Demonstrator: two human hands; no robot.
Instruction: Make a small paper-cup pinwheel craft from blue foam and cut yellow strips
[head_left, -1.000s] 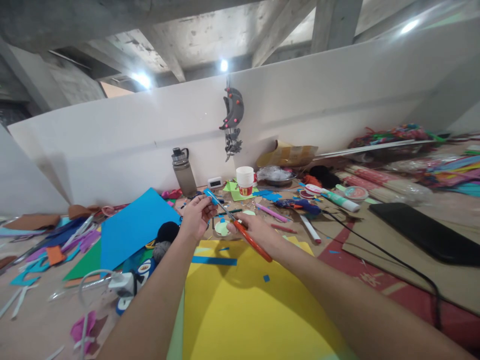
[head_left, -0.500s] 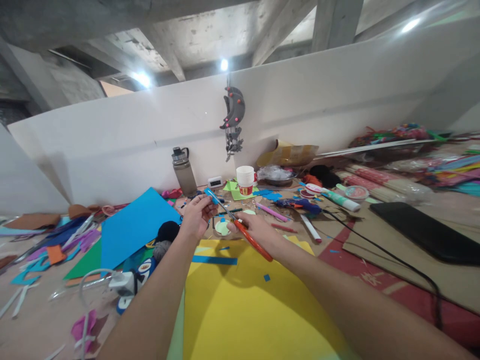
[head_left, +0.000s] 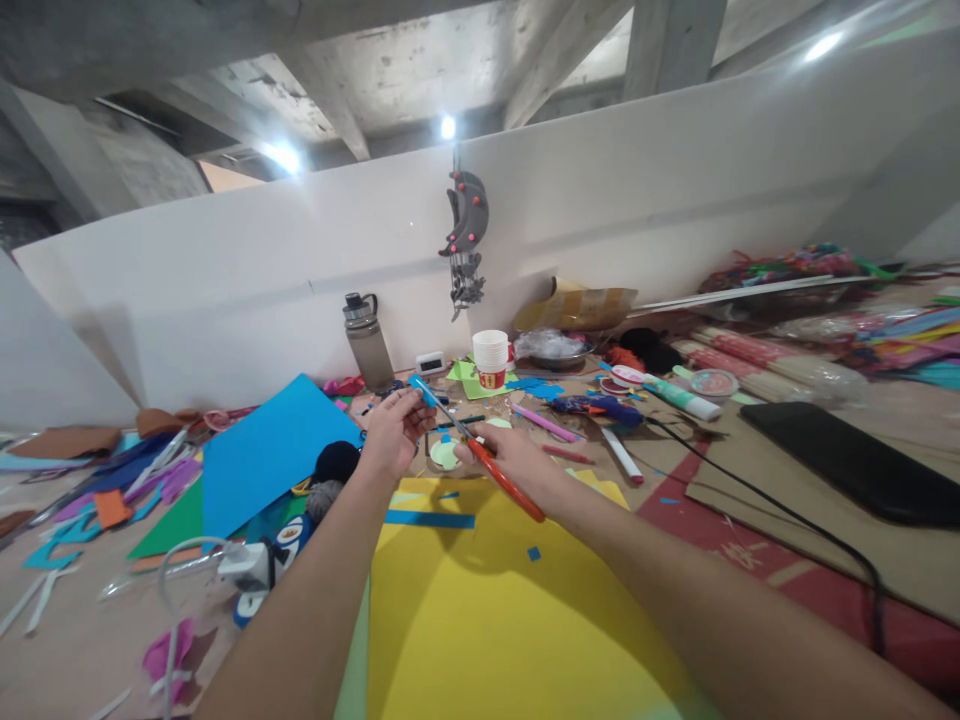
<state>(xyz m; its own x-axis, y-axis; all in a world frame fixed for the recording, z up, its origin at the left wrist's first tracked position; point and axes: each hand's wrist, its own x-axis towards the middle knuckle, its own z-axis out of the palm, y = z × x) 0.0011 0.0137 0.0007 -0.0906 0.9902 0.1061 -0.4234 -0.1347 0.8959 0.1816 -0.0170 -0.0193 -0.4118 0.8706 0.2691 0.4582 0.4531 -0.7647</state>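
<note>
Between the fingertips of my left hand (head_left: 395,432) is a small piece of blue paper (head_left: 417,384). My right hand (head_left: 510,458) grips orange-handled scissors (head_left: 510,488), whose blades point up and left and meet the blue piece. Whether the blades are fully closed is too small to tell. Beneath both hands lies a large yellow sheet (head_left: 480,610). On it rest a blue strip (head_left: 431,520) and a small blue square (head_left: 534,554). Pale green round pieces (head_left: 445,455) lie just beyond the sheet, near my fingers.
Blue sheet (head_left: 274,455), black yarn ball (head_left: 337,463) and white plug (head_left: 246,566) lie left. Behind stand a bottle (head_left: 369,345) and stacked paper cups (head_left: 490,358). Rightward are a glue gun (head_left: 600,410), its black cable (head_left: 780,516), a marker (head_left: 622,457) and a black flat object (head_left: 855,462).
Almost nothing differs. The blue piece at my left fingertips and the scissor tips have shifted very slightly; both hands keep their hold.
</note>
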